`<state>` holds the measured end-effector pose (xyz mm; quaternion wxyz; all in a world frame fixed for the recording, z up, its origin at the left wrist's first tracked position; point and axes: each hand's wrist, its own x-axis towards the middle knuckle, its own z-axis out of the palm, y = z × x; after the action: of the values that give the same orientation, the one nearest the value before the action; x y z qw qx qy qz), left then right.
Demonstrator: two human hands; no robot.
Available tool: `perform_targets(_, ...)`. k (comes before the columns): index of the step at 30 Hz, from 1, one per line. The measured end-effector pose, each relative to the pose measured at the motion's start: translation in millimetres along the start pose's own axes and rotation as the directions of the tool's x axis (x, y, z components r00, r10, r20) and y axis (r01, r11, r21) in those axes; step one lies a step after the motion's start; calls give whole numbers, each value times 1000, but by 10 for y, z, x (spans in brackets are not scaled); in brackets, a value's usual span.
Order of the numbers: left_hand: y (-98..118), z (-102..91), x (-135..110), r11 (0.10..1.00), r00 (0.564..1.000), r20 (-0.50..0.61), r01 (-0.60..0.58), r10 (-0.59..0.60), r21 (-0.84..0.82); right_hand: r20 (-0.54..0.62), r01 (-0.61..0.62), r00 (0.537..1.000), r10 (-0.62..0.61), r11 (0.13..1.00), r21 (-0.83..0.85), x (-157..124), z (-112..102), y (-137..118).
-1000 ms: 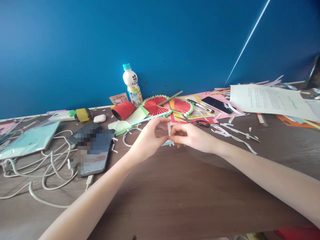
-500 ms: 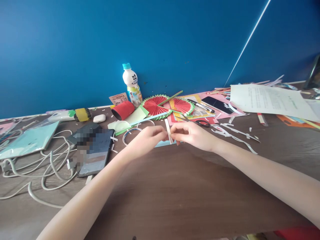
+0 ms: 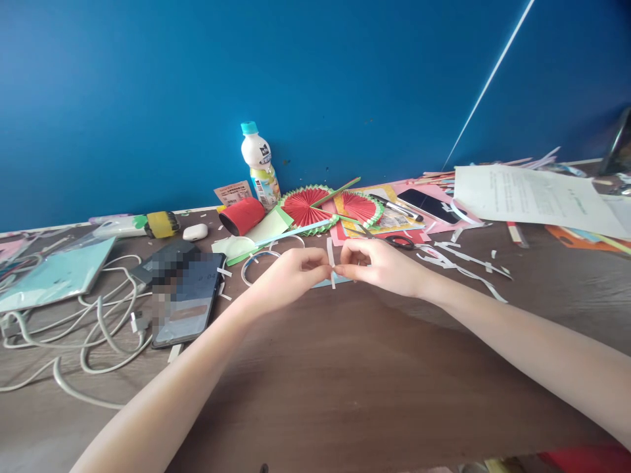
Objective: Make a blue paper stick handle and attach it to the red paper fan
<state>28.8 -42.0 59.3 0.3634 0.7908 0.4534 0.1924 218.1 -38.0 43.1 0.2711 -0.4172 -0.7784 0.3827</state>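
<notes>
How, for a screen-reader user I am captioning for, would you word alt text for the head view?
The left hand and right hand pinch a narrow white paper strip between their fingertips above a dark wooden table. Behind are red pleated paper fans and a white plastic bottle; a dark smartphone and white cables lie left.

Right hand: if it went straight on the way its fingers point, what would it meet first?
The white paper strip pinched by the right hand; just behind it the fingers of the left hand, depth unclear.
</notes>
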Motion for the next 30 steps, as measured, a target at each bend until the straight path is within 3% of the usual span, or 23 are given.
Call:
perform_targets(7,22,-6,-11,1000,999,41,19,-18,-23,58,28,998,-28,1000,-6,-11,-15,-43)
perform_targets(17,33,52,-6,999,999,25,35,-35,13,45,58,997,-56,997,-57,-23,35,-43)
perform_targets(30,26,91,5,992,993,104,59,-47,-109,109,40,993,-38,999,-15,-51,62,-83)
